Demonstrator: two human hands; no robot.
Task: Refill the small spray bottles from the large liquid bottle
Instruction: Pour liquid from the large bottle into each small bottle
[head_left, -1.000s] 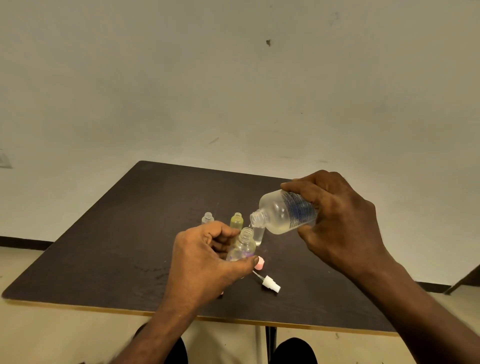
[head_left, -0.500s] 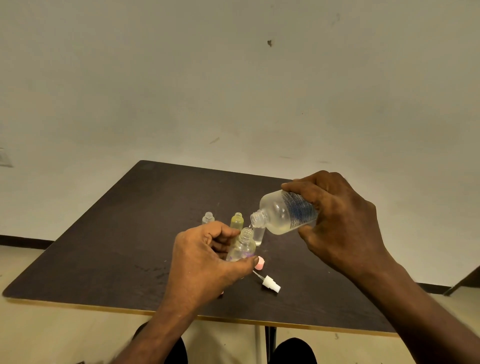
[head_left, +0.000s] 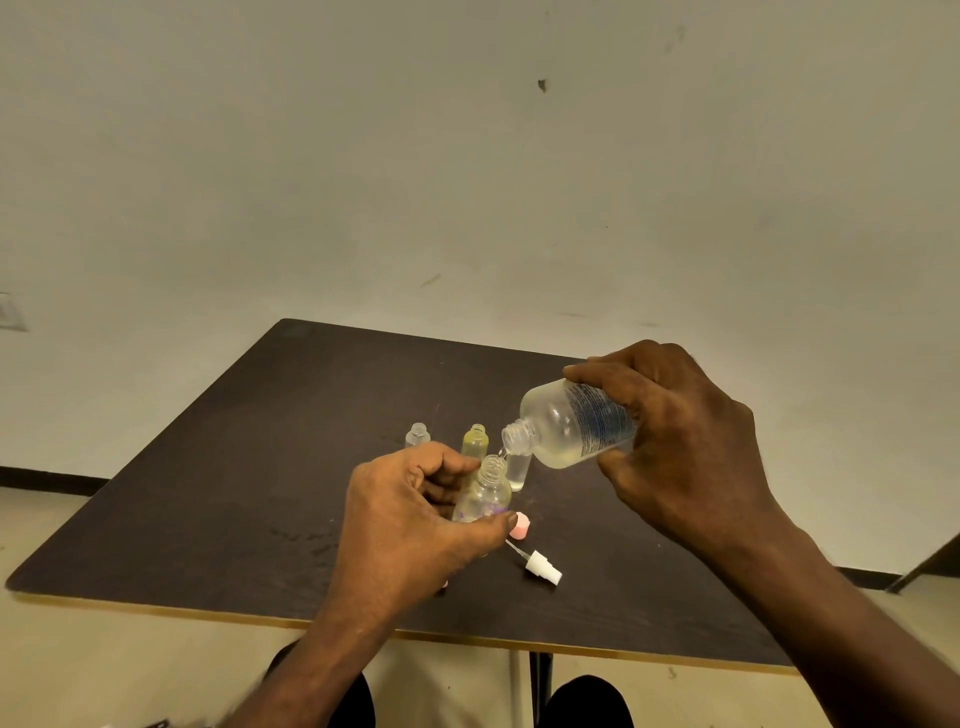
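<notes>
Pour in progress. Right hand (head_left: 675, 447) grasps the large frosted plastic liquid bottle (head_left: 571, 423), tilted, its neck just above the mouth of the small clear uncapped spray bottle (head_left: 485, 491) gripped by the left hand (head_left: 410, 525).

Behind that bottle stand a yellowish small bottle (head_left: 475, 440), a clear small bottle (head_left: 417, 435) and a clear vial (head_left: 518, 470), all uncapped.

The white spray pump (head_left: 540, 566) and pink cap (head_left: 519, 525) lie in front of it, so capping appears to remain.

Fill levels and stream are hard to read; left palm hides the bottle's base.

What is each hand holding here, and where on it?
Left hand grips a small spray bottle around its body; right hand grips the tilted large bottle around its rear body.
</notes>
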